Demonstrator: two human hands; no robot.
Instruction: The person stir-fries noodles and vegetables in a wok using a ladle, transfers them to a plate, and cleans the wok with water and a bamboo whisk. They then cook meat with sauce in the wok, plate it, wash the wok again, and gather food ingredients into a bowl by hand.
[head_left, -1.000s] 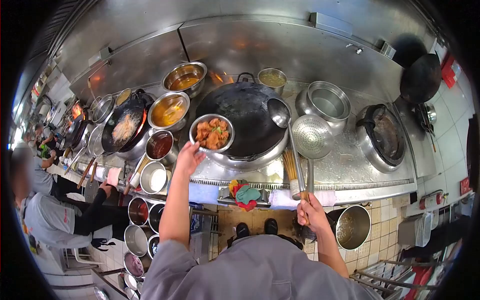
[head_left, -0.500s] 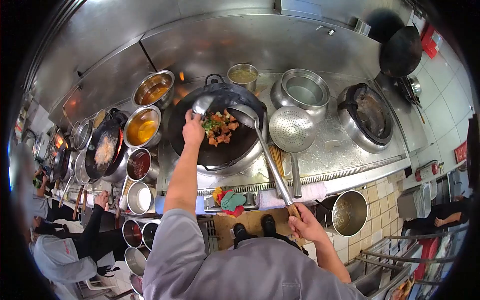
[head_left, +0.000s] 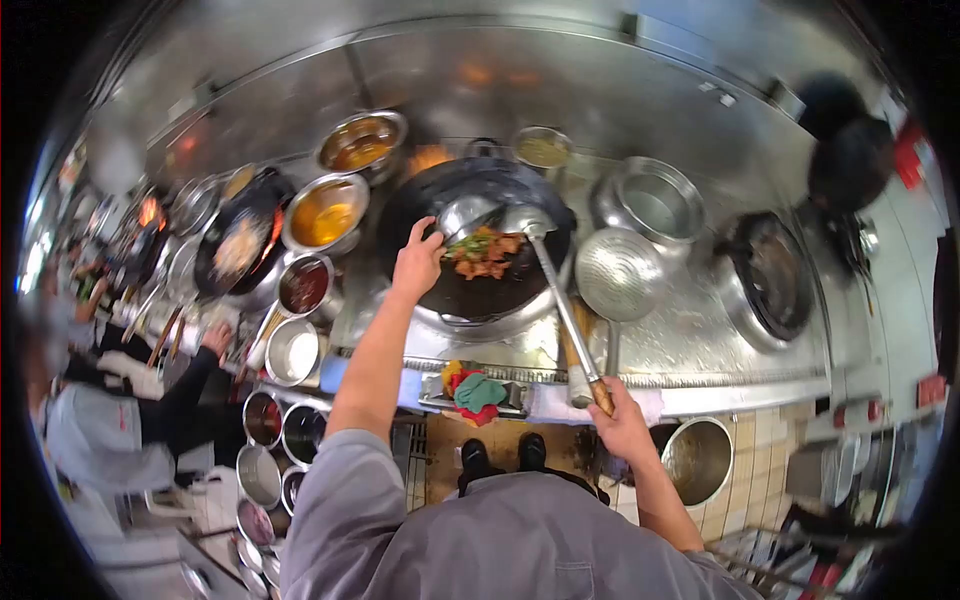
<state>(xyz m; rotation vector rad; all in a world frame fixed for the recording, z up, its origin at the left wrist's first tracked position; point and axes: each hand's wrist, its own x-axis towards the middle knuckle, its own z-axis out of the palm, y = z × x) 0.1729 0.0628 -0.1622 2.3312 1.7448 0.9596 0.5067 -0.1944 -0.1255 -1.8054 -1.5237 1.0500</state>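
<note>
A large black wok [head_left: 475, 310] sits on the stove before me, with browned chunks and chopped greens [head_left: 485, 257] in it. My left hand [head_left: 418, 262] grips the rim of a metal bowl [head_left: 468, 215], which is tilted over the food. My right hand [head_left: 622, 420] is closed around the wooden end of a long-handled ladle [head_left: 570, 325]. The ladle's head lies over the wok beside the bowl, close to the food; blur hides whether the two touch.
A perforated strainer [head_left: 618, 275] and a steel pot [head_left: 660, 205] stand right of the wok. Bowls of orange liquid [head_left: 325, 212] and a red sauce pot [head_left: 306, 285] are on its left. Farther left are another wok [head_left: 240, 245] and a co-worker's hand [head_left: 215, 338]. Colourful cloths [head_left: 478, 392] lie in front.
The whole view has shifted. The bowl has moved rightward over the food and tilted, closer to the ladle's head. My right hand still holds the ladle, slightly nearer the stove.
</note>
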